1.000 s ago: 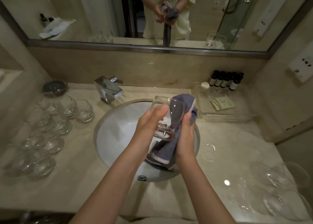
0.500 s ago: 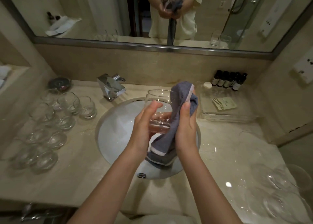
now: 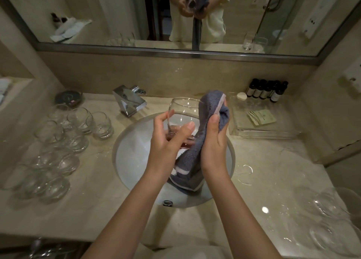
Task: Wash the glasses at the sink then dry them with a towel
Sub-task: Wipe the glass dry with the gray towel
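Frame centre, over the sink [image 3: 125, 161] to catch drips: my left hand [image 3: 168, 139] grips the glass [image 3: 183, 110] steady while my right hand [image 3: 214, 139] clasps the towel [image 3: 210, 110] against its side.

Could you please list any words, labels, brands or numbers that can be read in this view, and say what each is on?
No text can be read.
Green packet in the clear tray: printed emblem and lettering, too small and blurred to read.
Dark bottles by the wall: pale labels, too small to read.
Shirt in the mirror: dark print, cut off by the frame's edge.
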### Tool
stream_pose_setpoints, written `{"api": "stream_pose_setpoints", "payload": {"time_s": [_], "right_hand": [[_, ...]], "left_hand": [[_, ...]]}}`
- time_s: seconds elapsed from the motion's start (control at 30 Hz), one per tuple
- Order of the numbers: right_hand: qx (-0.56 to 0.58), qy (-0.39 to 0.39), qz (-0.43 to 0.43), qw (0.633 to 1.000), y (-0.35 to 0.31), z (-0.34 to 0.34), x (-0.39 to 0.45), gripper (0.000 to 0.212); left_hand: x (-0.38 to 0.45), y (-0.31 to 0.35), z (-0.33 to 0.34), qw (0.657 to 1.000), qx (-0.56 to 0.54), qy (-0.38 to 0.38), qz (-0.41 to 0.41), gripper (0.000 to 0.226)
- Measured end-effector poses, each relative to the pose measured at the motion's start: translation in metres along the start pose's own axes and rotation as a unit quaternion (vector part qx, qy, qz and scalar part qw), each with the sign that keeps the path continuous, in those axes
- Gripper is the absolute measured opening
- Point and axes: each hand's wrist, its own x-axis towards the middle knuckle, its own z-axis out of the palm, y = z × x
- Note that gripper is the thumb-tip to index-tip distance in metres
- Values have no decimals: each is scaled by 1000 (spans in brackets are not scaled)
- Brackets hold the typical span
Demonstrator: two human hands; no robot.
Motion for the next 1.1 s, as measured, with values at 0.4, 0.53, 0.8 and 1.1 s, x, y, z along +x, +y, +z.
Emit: {"api": "stream_pose_setpoints", "payload": {"time_s": [0.4, 0.53, 0.8, 1.1], "right_hand": [[-6, -17, -29, 999, -2, -16, 3, 33], [-44, -28, -86, 995, 1, -25, 2, 27], [-71, -80, -102, 989, -3, -28, 4, 26], [-151, -154, -86, 973, -1, -19, -4, 26]], "left_hand": [[9, -3, -19, 975, -163, -40, -145, 43], [23, 4, -29, 979, -146, -25, -143, 46], [46, 7, -36, 994, 60, 20, -92, 34], [57, 16, -30, 975, 164, -52, -138, 33]]}}
